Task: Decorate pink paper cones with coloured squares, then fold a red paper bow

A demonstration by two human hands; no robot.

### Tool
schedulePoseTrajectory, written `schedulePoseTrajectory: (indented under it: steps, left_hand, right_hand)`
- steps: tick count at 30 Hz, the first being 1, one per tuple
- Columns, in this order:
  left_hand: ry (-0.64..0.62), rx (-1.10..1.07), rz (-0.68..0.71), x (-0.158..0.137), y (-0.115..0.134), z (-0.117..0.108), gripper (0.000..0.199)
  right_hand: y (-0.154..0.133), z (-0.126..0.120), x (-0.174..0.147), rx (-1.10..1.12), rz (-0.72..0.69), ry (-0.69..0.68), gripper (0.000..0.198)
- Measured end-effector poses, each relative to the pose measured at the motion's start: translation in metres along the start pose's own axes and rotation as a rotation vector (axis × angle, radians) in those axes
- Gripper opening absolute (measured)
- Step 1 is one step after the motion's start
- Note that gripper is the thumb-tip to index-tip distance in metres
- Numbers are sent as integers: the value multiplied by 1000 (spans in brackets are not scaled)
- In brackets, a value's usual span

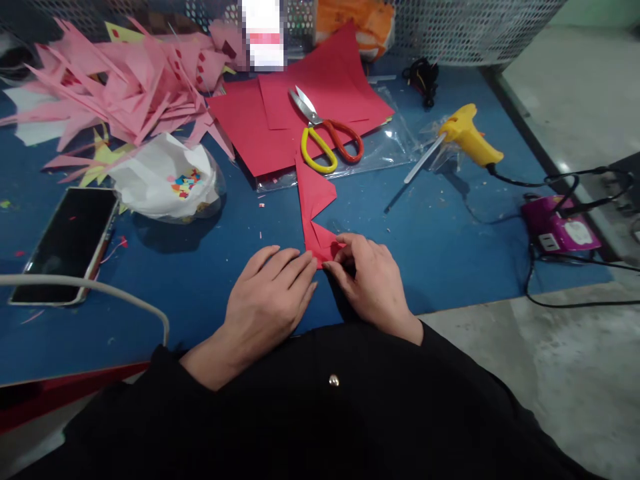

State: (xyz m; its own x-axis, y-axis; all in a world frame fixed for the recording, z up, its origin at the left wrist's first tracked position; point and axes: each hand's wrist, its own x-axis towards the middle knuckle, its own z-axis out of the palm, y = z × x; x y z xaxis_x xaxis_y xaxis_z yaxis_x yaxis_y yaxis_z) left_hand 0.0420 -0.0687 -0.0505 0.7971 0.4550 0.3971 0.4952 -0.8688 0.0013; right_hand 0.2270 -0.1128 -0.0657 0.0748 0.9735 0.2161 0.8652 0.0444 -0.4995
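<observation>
A folded piece of red paper lies on the blue table in front of me, its narrow tip pointing away toward larger red sheets. My right hand pinches its near right corner between thumb and fingers. Flat on the table, my left hand rests with fingers stretched out, the fingertips touching the paper's near left edge. Just beyond the paper, scissors with one yellow and one red handle lie with blades slightly apart on the red sheets.
Pink paper cutouts pile up at the back left. Nearer are a white-lined bowl with colourful bits, a phone and a pale cable. A yellow glue gun and a purple power socket with black cords sit at right.
</observation>
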Motion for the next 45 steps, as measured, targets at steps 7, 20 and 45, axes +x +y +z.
schedulePoseTrajectory:
  steps: [7,20,45]
  left_hand:
    - [-117,-28,7,-13,1,-4,42]
    - [-80,27,32,-16,5,-2,44]
    - [-102,15,22,-11,6,-3,45]
  right_hand:
    - [4,-9,-12,-74,40,95,25]
    - [2,0,-35,-263,-514,-19,48]
    - [1,-9,-38,-348,-499,-15,47]
